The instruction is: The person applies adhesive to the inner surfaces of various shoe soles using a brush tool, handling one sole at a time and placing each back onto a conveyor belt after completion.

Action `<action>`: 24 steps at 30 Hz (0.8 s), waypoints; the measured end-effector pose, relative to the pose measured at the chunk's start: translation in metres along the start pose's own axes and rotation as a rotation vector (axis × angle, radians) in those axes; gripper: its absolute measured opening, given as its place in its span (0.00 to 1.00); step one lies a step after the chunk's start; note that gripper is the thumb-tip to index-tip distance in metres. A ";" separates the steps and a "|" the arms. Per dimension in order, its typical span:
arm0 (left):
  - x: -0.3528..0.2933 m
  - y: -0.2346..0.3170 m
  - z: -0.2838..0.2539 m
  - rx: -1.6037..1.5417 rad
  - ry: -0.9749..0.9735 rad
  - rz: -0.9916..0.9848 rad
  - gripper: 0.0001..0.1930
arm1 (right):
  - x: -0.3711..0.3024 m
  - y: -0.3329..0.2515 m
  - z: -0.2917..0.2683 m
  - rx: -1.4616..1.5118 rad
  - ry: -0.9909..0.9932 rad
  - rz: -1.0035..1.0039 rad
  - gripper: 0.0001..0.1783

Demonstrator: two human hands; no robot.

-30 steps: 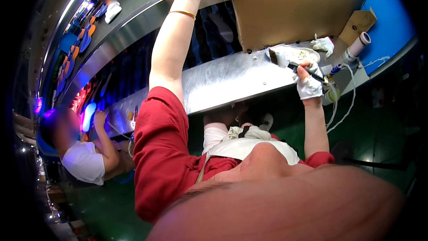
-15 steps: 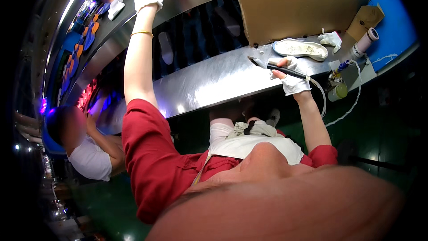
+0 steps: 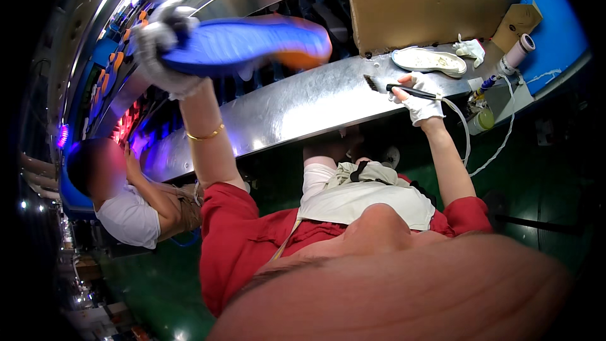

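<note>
My left hand point(image 3: 165, 57), in a white glove and blurred by motion, grips a blue shoe sole point(image 3: 240, 45) with an orange end by its left end. The sole hangs in the air above the metal ledge point(image 3: 284, 110). In my right hand point(image 3: 421, 102), also gloved in white with bare fingertips, is a black-handled brush point(image 3: 413, 91). Its dark bristles point left over the ledge, and a clear tube point(image 3: 466, 132) runs from the handle's right end. Just beyond the brush lies a white sole-shaped piece point(image 3: 429, 62) with specks on its inner surface.
A big cardboard box point(image 3: 429, 6) stands behind the ledge. To its right are a white glove point(image 3: 470, 49), a pink-white roll point(image 3: 519, 53) and a yellow-green container point(image 3: 483, 120). Blue and orange soles point(image 3: 107, 79) line the conveyor at left. A person point(image 3: 129, 196) sits at lower left.
My left hand has come back from the conveyor toward me, lifting the blue and orange sole. My right hand keeps the brush, nearly still.
</note>
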State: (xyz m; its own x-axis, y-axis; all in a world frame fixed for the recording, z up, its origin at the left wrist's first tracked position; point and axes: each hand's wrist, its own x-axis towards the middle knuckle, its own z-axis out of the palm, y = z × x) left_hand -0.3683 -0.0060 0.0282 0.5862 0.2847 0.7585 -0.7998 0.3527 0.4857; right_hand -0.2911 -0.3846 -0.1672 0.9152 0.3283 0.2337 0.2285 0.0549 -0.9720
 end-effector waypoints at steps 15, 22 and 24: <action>-0.224 -0.135 0.036 -0.932 0.262 -0.914 0.44 | -0.004 -0.029 0.061 0.124 -0.185 -0.047 0.08; -0.215 -0.158 0.084 -0.713 0.332 -0.636 0.36 | 0.010 -0.026 0.083 0.103 -0.003 -0.253 0.07; -0.222 -0.167 0.091 -0.536 0.492 -0.634 0.35 | 0.004 -0.036 0.091 -0.040 0.093 -0.400 0.06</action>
State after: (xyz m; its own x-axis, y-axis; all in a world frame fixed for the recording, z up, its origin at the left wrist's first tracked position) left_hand -0.3761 -0.2090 -0.1817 0.9749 0.2002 0.0971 -0.2223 0.8950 0.3867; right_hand -0.3262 -0.2996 -0.1335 0.7770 0.2017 0.5963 0.5837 0.1239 -0.8025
